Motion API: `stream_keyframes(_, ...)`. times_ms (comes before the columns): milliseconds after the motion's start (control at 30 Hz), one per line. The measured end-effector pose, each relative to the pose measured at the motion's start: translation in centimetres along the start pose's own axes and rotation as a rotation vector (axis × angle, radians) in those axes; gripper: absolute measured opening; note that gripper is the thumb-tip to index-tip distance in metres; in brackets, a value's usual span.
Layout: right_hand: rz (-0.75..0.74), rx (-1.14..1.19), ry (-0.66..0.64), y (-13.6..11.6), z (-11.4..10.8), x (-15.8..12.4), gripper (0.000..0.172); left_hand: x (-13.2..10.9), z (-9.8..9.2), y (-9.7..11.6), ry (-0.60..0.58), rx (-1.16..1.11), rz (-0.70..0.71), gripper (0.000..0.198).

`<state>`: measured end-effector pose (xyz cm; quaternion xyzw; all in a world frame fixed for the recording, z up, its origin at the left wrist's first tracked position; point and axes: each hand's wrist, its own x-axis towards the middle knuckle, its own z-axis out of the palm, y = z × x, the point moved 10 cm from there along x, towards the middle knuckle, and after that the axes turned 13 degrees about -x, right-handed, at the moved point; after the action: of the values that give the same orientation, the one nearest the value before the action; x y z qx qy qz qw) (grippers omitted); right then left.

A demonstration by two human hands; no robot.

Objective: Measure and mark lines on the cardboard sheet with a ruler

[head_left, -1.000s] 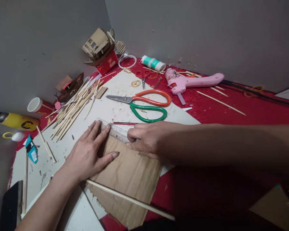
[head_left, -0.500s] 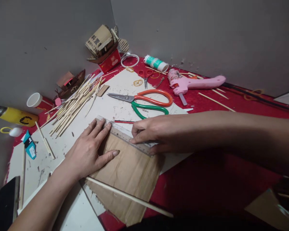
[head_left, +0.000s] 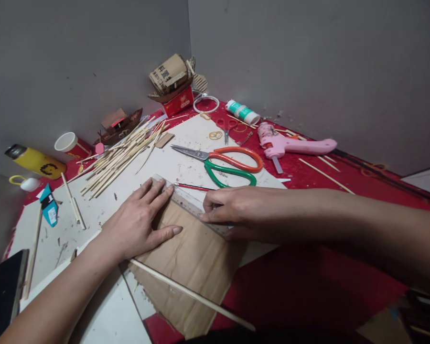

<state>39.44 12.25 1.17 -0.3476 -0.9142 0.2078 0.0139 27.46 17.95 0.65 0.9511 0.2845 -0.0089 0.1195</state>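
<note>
A clear ruler (head_left: 186, 203) lies slantwise along the far edge of a piece of brown cardboard (head_left: 189, 253). My left hand (head_left: 138, 222) is spread flat, fingertips on the ruler's left end and thumb resting on the cardboard. At the ruler's right part, my right hand (head_left: 236, 210) has its fingers curled against it; the inside of that grip is partly hidden. A red and black pencil (head_left: 193, 187) lies just beyond the ruler. Across the cardboard's near side rests a thin wooden stick (head_left: 193, 294).
Orange-and-green-handled scissors (head_left: 232, 160) lie beyond my hands, with a pink glue gun (head_left: 294, 145) to their right. A pile of wooden sticks (head_left: 122, 162) is at left. Model boats (head_left: 120, 124), a yellow bottle (head_left: 39, 162) and a paper cup (head_left: 69, 144) stand near the wall.
The view has shifted, so the scene sits slightly lower and further right. Both hands stay on the ruler with little visible movement.
</note>
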Motion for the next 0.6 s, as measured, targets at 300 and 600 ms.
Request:
stream_keyframes(300,-0.001,0.022,-0.009,0.36,0.57,0.11,0.031,0.12,-0.23,0.01,0.0,0.015,0.003,0.09)
stream_keyframes(600,0.001,-0.038,-0.041,0.07,-0.15,0.16,0.031,0.49,-0.5,-0.22,0.011,0.017,0.019,0.091)
